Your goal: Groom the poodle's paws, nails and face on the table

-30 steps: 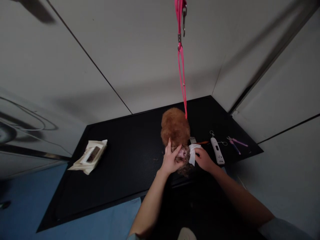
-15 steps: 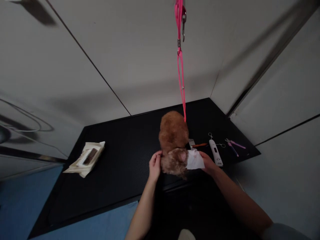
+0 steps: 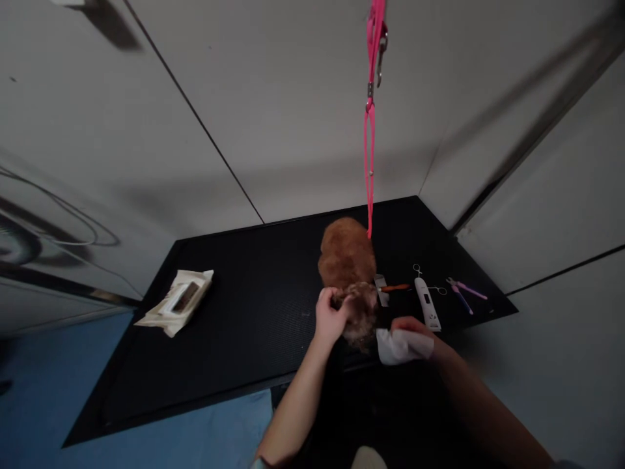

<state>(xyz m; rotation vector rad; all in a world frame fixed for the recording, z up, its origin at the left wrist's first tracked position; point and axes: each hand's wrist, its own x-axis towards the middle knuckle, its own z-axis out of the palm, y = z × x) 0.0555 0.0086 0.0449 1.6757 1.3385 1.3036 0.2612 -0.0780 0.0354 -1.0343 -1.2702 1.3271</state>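
Note:
A small curly brown dog [image 3: 347, 251] is on the black grooming table, its head towards me. My left hand [image 3: 332, 316] is at the left side of its head, fingers closed on what looks like the dog's ear. My right hand [image 3: 414, 326] is closed on a white wipe [image 3: 403, 346], which hangs from the fingers just right of the head, apart from the fur. The fingertips behind the wipe are partly hidden. A pink grooming loop [image 3: 370, 140] hangs down to the dog's right side.
On the grooming table [image 3: 254, 293] a pack of wipes [image 3: 178, 301] lies far left. To the right are an orange-handled tool [image 3: 394, 287], a white clipper-like device [image 3: 428, 305], scissors partly under it, and purple nail clippers [image 3: 466, 293]. A wall [image 3: 303, 117] stands behind.
My left hand has moved from beside the dog's neck onto its ear. My right hand has drawn the wipe away from the head, towards me. The view has shifted slightly.

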